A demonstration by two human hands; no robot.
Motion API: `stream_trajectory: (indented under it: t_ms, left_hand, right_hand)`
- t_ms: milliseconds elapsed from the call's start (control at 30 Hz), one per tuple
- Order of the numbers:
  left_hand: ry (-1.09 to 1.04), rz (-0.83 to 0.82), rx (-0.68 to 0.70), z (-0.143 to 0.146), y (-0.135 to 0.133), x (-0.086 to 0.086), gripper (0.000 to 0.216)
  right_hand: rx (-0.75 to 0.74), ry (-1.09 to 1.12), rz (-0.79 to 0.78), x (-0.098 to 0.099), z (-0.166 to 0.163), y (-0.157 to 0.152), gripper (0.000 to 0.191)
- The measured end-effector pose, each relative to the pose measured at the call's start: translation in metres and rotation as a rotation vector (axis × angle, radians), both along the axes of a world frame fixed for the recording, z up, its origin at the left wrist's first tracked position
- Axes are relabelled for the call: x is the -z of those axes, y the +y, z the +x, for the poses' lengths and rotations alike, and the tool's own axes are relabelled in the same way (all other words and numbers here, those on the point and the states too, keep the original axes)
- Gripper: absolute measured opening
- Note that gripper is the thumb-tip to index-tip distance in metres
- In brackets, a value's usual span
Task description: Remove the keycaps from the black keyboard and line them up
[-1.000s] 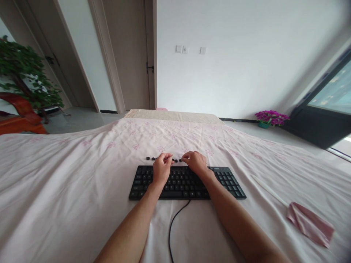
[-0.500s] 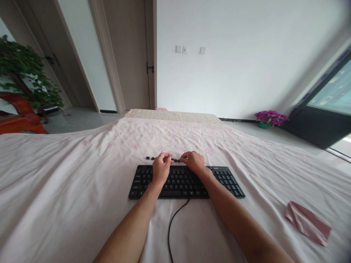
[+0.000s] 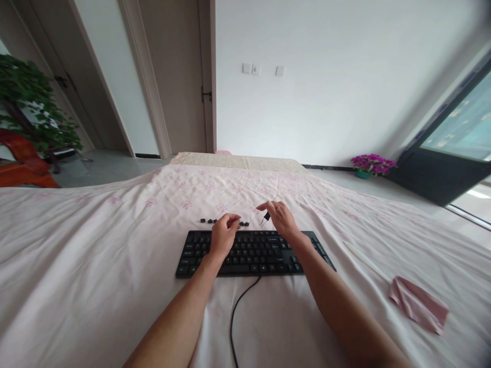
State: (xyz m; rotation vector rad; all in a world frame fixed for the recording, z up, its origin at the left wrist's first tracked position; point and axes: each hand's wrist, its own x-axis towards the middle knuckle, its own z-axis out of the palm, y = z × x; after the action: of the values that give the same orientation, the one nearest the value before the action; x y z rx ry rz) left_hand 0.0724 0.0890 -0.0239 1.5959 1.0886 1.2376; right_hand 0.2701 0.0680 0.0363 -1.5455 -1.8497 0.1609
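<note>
1. Pink sheet (image 3: 115, 245) printed with small flowers covers the wide bed, and a white wall with switches (image 3: 261, 69) and a wooden door (image 3: 176, 76) stand far behind the keyboard.
2. A black keyboard (image 3: 249, 253) lies flat on the sheet, and its cable (image 3: 236, 312) runs from its near edge toward the person.
3. Just beyond the far edge of the keyboard, toward its left end, a short row of loose black keycaps (image 3: 209, 221) sits on the sheet.
4. The left hand (image 3: 222, 235) hovers over the far rows of the keyboard. Its fingers are curled in and the thumb meets the forefinger just beside the row of keycaps. Whether anything is pinched between them cannot be told.
5. The right hand (image 3: 282, 217) is lifted above the far edge of the keyboard, right of the left hand. Its fingers are closed on a thin wire tool (image 3: 276, 198).
6. A single black keycap (image 3: 267, 216) hangs at the lower end of that tool, clear of the keyboard and the sheet.
7. Well to the right of the keyboard lies a crumpled pink cloth (image 3: 418, 305), with a thin pale stick (image 3: 364, 259) between the two.
8. Far behind and to the right of the keyboard, purple flowers (image 3: 371, 164) stand by a dark-framed window (image 3: 456, 138). Far to the left is a green plant (image 3: 30, 110).
</note>
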Motion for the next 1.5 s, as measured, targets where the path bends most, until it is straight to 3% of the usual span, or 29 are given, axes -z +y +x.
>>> stream_trajectory:
  t_ms: [100, 267, 367, 567, 800, 1067, 1333, 1500]
  left_hand:
    - [0.115, 0.064, 0.003, 0.001, -0.004, -0.005, 0.018]
    - [0.354, 0.151, 0.090, 0.005, -0.009, -0.010, 0.017]
    - [0.459, 0.166, 0.139, 0.007, -0.010, -0.010, 0.019]
    - [0.538, 0.175, 0.151, 0.007, -0.011, -0.011, 0.022]
    - [0.669, 0.204, 0.134, 0.008, -0.013, -0.015, 0.018]
    - [0.616, 0.165, 0.150, 0.007, -0.014, -0.013, 0.023]
    - [0.667, 0.152, 0.111, 0.007, -0.015, -0.015, 0.013]
    - [0.567, 0.126, 0.113, 0.006, -0.015, -0.013, 0.016]
  right_hand:
    - [-0.039, 0.123, -0.021, -0.003, 0.004, -0.007, 0.049]
    - [-0.149, 0.474, -0.125, 0.008, -0.003, -0.014, 0.038]
    - [-0.181, 0.539, -0.138, 0.014, -0.007, -0.014, 0.031]
    - [-0.282, 0.437, -0.154, 0.020, -0.007, -0.010, 0.024]
    - [-0.364, 0.201, -0.196, 0.015, -0.005, -0.005, 0.022]
    - [-0.338, 0.352, -0.222, 0.022, 0.004, -0.013, 0.031]
    - [-0.364, 0.075, -0.168, 0.005, -0.017, -0.007, 0.029]
    - [-0.353, 0.222, -0.224, 0.019, -0.002, -0.006, 0.030]
